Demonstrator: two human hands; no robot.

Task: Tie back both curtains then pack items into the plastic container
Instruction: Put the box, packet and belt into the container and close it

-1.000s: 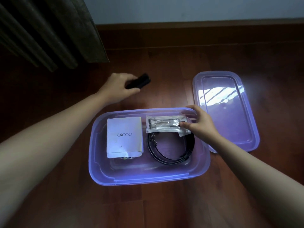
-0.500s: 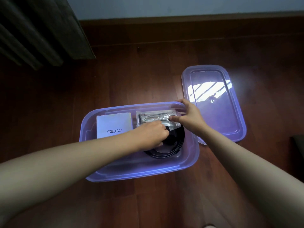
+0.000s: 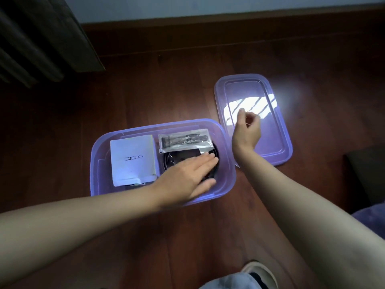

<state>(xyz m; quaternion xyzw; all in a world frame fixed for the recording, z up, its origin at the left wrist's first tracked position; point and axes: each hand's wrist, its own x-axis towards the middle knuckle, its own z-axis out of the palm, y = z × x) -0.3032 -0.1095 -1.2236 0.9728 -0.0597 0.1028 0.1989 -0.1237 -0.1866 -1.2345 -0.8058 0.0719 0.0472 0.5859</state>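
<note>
- Dark red-brown wood floor (image 3: 166, 90) fills the view, with a skirting board and a strip of pale wall (image 3: 208, 7) along the top.
- Up in the far left corner hangs a curtain (image 3: 41, 34), dark and heavily folded, its hem just at the floor.
- Centre stage: the container (image 3: 94, 163), purple see-through plastic, sitting open on the floor with things packed inside.
- Just to its right lies the lid (image 3: 277, 147), flat on the floor, catching a bright window reflection; its near corner sits right beside the container's rim.
- Left hand (image 3: 187, 176) is in over the container, palm down, fingers straight and together, spread flat across the right half. It grips nothing.
- Right hand (image 3: 246, 134) hovers over the lid, fingers loosely curled, thumb up, nothing visible in it. Whether it touches the lid, I can't tell.
- Inside on the left, a white packet (image 3: 133, 159) printed "G2000" lies flat.
- At the back right, a clear pouch (image 3: 185, 140) with something dark inside rests on top of a black coil (image 3: 169, 162), which the left hand partly covers.
- Bottom edge: a pale slipper (image 3: 258, 270) peeks in.
</note>
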